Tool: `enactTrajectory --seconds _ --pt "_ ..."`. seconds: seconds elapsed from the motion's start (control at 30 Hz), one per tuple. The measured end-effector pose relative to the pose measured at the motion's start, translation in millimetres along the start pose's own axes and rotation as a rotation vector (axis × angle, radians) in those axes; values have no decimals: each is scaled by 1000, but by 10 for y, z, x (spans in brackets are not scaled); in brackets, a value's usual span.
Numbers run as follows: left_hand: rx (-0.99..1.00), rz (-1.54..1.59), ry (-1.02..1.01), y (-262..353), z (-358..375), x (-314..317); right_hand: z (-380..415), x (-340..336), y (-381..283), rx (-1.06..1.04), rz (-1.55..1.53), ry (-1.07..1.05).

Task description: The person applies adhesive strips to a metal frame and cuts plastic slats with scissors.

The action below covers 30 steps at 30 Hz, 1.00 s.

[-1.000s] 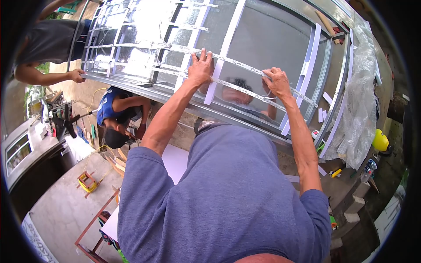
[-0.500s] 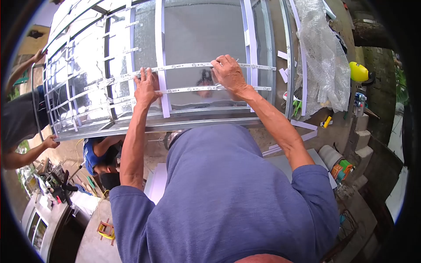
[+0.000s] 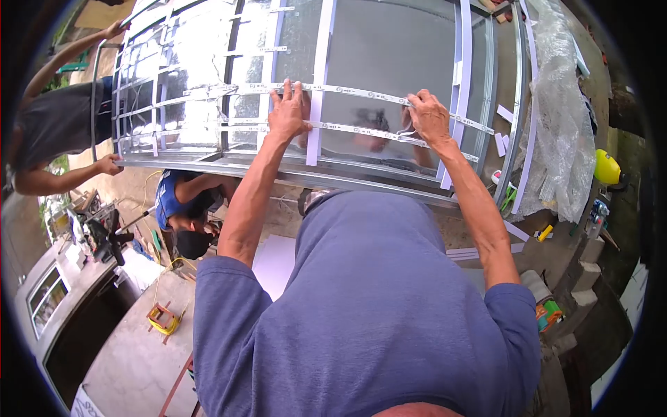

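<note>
A metal frame (image 3: pixel 278 169) with a shiny sheet (image 3: pixel 389 48) inside lies in front of me, crossed by white LED strips. My left hand (image 3: pixel 286 117) rests with fingers stretched out, its fingertips on the upper LED strip (image 3: pixel 361 93), just left of a pale upright strip (image 3: pixel 317 76). Further right on that same LED strip, my right hand (image 3: pixel 431 119) has its fingers curled and pinched at the strip's edge. Below it, a short white wire (image 3: pixel 405 133) shows near the lower LED strip (image 3: pixel 361 130). The right fingertips are partly hidden.
At the left, a person in a dark shirt (image 3: pixel 59 125) holds the frame's end. Another person in a blue vest (image 3: pixel 168 198) crouches below the frame. Bubble wrap (image 3: pixel 556 118), a yellow round object (image 3: pixel 607 167) and offcuts lie right. A yellow cord reel (image 3: pixel 163 320) sits lower left.
My view has swung, so the frame and both people appear further right. Both hands stay at about the same places along the upper LED strip.
</note>
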State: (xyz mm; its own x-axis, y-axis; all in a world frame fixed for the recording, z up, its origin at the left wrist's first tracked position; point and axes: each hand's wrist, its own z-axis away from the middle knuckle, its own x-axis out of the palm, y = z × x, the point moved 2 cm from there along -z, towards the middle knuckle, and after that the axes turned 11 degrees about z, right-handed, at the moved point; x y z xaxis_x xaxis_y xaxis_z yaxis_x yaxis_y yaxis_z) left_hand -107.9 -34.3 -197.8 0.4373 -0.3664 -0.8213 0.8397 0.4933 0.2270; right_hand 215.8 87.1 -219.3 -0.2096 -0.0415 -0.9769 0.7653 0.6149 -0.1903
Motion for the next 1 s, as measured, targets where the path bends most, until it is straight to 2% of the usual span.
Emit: enactTrajectory --seconds 0.53,0.63,0.73,0.87,0.9,1.0 --pt "-30 65 -9 -6 25 -29 -76 69 -17 -55 101 -112" --pt "-31 68 4 -5 23 -26 -71 -5 -63 -49 50 -20" --pt "-15 76 28 -14 31 -35 -53 -220 -208 -132 63 70" --pt "-6 87 37 -6 30 -22 80 -366 -455 -408 -129 -62" --pt "-4 91 42 -26 6 -5 124 -350 -489 -436 -102 -164" --pt "14 115 72 -76 -41 27 222 -245 -529 -467 -20 -182"
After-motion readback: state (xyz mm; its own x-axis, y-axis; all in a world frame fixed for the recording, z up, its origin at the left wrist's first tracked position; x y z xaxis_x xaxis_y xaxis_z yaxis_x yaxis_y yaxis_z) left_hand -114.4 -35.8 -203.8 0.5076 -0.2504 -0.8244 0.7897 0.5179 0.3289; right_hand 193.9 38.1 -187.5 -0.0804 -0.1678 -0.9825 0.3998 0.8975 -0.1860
